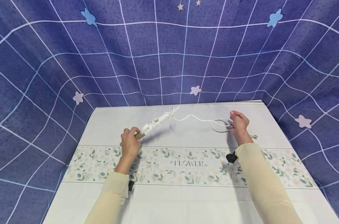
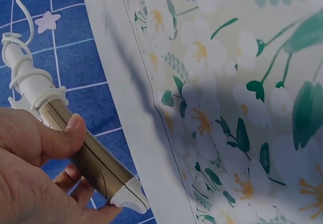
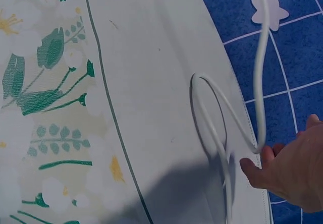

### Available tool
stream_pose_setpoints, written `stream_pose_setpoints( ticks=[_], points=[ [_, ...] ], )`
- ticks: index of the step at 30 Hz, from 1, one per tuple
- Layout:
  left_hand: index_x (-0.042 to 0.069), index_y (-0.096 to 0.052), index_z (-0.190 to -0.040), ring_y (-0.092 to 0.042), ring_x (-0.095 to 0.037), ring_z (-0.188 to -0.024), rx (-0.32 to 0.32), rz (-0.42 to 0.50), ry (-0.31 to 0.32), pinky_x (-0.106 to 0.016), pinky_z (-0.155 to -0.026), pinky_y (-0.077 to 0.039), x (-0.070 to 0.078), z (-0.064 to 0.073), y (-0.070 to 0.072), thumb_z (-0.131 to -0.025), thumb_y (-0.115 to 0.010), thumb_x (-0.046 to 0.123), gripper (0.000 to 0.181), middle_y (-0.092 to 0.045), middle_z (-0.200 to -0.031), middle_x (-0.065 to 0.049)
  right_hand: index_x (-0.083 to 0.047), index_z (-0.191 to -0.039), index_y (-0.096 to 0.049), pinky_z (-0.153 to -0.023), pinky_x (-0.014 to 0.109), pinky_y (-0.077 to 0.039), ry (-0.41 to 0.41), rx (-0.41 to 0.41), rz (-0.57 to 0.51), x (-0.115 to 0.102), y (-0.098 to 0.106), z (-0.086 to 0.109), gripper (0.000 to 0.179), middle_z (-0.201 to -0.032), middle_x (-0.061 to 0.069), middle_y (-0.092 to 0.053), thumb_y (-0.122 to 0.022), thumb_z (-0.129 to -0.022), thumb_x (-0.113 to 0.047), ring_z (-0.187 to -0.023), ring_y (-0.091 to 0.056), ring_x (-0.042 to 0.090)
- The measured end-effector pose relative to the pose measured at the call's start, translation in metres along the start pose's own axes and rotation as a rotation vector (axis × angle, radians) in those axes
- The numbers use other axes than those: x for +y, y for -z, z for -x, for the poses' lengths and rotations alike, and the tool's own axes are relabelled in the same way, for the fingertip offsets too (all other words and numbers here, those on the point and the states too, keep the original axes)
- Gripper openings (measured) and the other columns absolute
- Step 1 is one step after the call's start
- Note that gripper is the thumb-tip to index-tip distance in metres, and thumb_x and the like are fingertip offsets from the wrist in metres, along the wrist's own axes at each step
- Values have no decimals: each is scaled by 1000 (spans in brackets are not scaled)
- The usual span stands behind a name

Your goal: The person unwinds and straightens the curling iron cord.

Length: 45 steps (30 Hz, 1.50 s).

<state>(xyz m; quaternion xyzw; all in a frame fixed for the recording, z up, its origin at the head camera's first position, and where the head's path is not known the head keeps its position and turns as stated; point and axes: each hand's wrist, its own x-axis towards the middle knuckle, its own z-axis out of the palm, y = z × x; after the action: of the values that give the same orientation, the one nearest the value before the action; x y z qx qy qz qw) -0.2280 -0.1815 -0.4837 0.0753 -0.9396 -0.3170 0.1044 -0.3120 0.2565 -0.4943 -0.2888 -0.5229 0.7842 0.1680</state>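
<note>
Left hand (image 1: pixel 129 142) grips the hair iron (image 1: pixel 147 128) by its gold barrel (image 2: pixel 99 166). Right hand (image 1: pixel 239 123) at the white cord (image 3: pixel 259 72) — I can't tell if pinching. I'd steady the iron — cord slack.

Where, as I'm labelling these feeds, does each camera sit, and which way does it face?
Head view: on the person's head, facing forward and down at the table; left hand, right hand and sleeves show.
Left wrist view: on the left wrist, facing the hair iron; the left hand shows, gripping it.
Right wrist view: on the right wrist, facing the cord; the right hand shows at its bend.
Head and right wrist views share the cord.
</note>
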Motion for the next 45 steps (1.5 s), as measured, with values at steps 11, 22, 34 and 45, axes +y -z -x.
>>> stream_pose_setpoints(
  ticks=[11, 22, 34, 45],
  points=[
    [13, -60, -112, -45, -34, -107, -9, 13, 7, -59, -85, -37, 1, -1, -1, -79, -70, -5, 39, -48, -109, -13, -7, -91, -67, -78, 28, -53, 38, -65, -89, -9, -7, 3, 10, -88, 6, -63, -62, -90, 2, -75, -63, 16],
    [12, -60, -111, -45, -35, -106, 0, 19, -3, -60, -84, -36, 2, 1, -4, -79, -69, -6, 38, -48, -107, -13, 4, -112, -55, -96, 39, -46, -115, -416, -120, -18, -15, 16, 20, -89, 12, -69, -59, -93, -2, -88, -69, 24],
    [13, -61, -113, -46, -34, -104, -25, 15, -19, -59, -83, -39, 6, 3, -5, -79, -70, -5, 39, -49, -107, -13, 8, -127, -44, -98, 48, -42, -138, -723, 40, -13, -33, 29, 36, -97, 10, -69, -54, -97, -9, -108, -63, 35],
    [12, -61, -114, -47, -34, -102, -25, 9, -36, -59, -81, -40, 11, 4, -9, -77, -71, -5, 42, -50, -107, -14, 6, -123, -53, -96, 54, -42, -67, -867, 146, -5, -51, 39, 27, -103, 12, -68, -53, -98, -4, -112, -59, 41]
  ],
)
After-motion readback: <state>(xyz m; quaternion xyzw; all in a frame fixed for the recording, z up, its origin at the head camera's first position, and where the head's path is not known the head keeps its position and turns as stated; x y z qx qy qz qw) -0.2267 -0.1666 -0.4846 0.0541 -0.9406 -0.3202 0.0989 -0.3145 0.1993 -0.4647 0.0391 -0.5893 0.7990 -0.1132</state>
